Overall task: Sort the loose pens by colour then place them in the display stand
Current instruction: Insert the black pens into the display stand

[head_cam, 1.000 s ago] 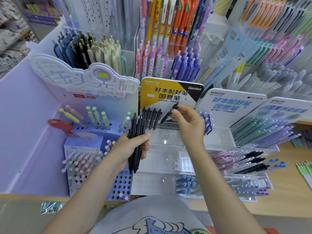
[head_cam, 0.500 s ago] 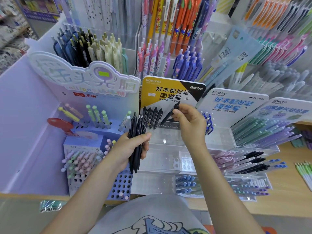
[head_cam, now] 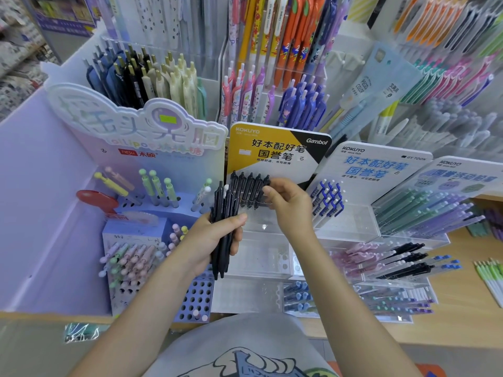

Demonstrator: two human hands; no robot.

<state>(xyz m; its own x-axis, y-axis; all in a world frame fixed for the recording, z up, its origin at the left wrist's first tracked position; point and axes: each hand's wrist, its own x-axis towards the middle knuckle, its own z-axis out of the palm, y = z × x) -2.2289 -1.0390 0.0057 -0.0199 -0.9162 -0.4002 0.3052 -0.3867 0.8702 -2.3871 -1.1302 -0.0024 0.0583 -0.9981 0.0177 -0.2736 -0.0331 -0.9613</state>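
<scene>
My left hand (head_cam: 215, 238) grips a bundle of black pens (head_cam: 221, 213), held upright in front of the clear display stand (head_cam: 261, 257). A row of black pens (head_cam: 247, 190) stands in the stand's top tier under the yellow Kokuyo sign (head_cam: 272, 151). My right hand (head_cam: 292, 205) pinches the rightmost black pen (head_cam: 265, 186) of that row, now upright beside the others. The stand's lower tiers hold no pens.
A purple lollipop-pen stand (head_cam: 152, 240) sits to the left. Blue pens (head_cam: 328, 202) and green and purple pens (head_cam: 424, 210) fill stands on the right, black and blue ones (head_cam: 408, 259) below. Tall pen racks (head_cam: 272, 77) rise behind. The wooden counter edge (head_cam: 462, 317) runs along the front.
My right hand has swung the tilted black pen upright and down into the row. The left hand and its bundle have stayed in place.
</scene>
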